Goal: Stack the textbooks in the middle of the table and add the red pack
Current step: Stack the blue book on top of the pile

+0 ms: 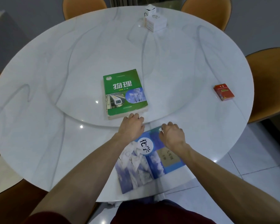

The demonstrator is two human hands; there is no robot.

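Note:
A green textbook (125, 93) lies flat on the round turntable in the middle of the table. A blue textbook (145, 162) lies at the near edge of the table, turned at an angle. My left hand (132, 126) is curled over its far left corner, just short of the green book. My right hand (172, 135) is closed on its far edge, knuckles up. The fingertips of both hands are hidden. The red pack (223, 92) lies alone at the right side of the table, well away from both hands.
The white marble table (39, 94) is round with a raised turntable (81, 65) at its centre. White boxes (154, 20) stand stacked at the far side. Orange chairs (271, 84) ring the table.

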